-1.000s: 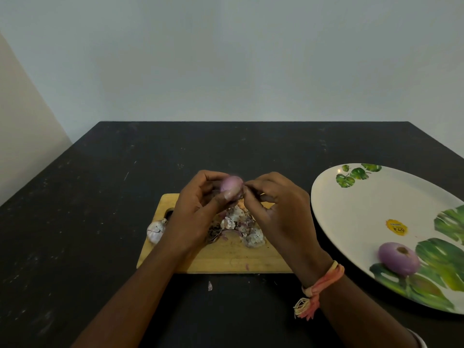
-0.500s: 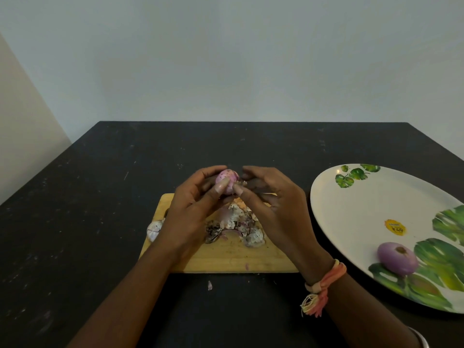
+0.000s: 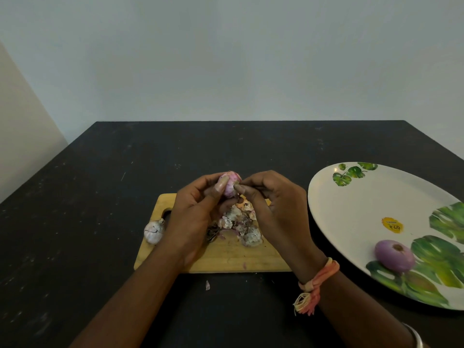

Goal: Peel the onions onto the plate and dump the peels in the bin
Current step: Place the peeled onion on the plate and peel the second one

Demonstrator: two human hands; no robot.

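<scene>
The plate (image 3: 364, 209) at 3 o'clock keeps 1 peeled onion (image 3: 394, 258) clean, and the cutting board (image 3: 226, 259) catches the peel pile (image 3: 241, 222). The left hand (image 3: 193, 217) curls round the half-peeled onion (image 3: 229, 183) above the board's 12 o'clock edge, so the right hand (image 3: 276, 209) can pinch its skin. A pale wall (image 3: 226, 59) stands behind the black table (image 3: 100, 197).

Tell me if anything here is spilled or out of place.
One peel scrap lies on the table just off the board's near edge, apart from the peel pile on the board. Nothing else stands out.
</scene>
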